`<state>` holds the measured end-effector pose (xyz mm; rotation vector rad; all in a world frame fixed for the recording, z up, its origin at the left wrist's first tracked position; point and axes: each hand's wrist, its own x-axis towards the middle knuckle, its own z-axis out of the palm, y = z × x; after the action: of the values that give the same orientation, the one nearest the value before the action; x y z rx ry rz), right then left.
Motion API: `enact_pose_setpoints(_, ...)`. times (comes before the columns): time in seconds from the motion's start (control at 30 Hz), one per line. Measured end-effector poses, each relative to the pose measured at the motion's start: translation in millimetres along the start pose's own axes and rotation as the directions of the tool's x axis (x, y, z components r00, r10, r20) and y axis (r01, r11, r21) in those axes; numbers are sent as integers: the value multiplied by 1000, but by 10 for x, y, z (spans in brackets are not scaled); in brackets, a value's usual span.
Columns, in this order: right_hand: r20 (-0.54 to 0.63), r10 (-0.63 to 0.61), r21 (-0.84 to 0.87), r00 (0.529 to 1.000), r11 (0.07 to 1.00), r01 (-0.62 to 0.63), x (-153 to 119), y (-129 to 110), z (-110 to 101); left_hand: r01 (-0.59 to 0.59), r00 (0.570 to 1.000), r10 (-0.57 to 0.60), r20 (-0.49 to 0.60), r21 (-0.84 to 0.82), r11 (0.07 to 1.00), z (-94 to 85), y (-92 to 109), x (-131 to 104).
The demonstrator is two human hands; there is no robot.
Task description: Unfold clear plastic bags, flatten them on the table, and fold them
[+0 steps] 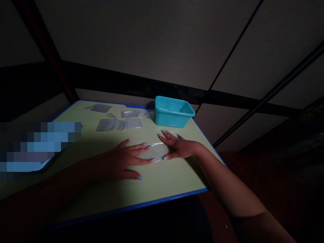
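Observation:
A clear plastic bag (156, 152) lies flat on the pale green table (157, 182), between my two hands. My left hand (126, 160) is spread palm down, its fingertips on the bag's left part. From the right, my right hand (178, 145) rests with its fingers apart on the bag's right end, which it partly hides. Neither hand grips anything. Farther back, several clear flat bags lie loosely grouped, among them a greyish one (106, 125), one beside it (134, 123) and another near the back edge (101, 108).
A turquoise plastic basket (172, 118) stands at the table's back right, just beyond my right hand. Blue edging (162, 200) runs round the table. A blue pixelated object (53, 143) sits at the left. Behind the table rise panelled doors (141, 40).

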<state>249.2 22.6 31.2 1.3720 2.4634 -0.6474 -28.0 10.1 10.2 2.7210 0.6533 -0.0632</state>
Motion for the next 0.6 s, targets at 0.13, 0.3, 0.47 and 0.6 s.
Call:
enact_pose_setpoints(0.13, 4, 2, 5, 1000, 1000, -2, 3, 30, -1, 16, 1000, -16, 21, 2, 1000, -19, 17, -2)
enact_pose_setpoints(0.3, 5, 7, 4, 1000, 1000, -7, 5, 68, -1, 13, 1000, -13, 7, -1, 1000, -12, 11, 1)
enact_pose_setpoints(0.47, -15, 7, -11, 1000, 1000, -7, -10, 75, -22, -4, 1000, 4, 4, 5, 1000, 16, -25, 2)
enact_pose_setpoints(0.6, -57, -12, -25, 998, 1000, 11, -55, -2, -33, 1, 1000, -1, 5, 29, 1000, 21, -24, 9)
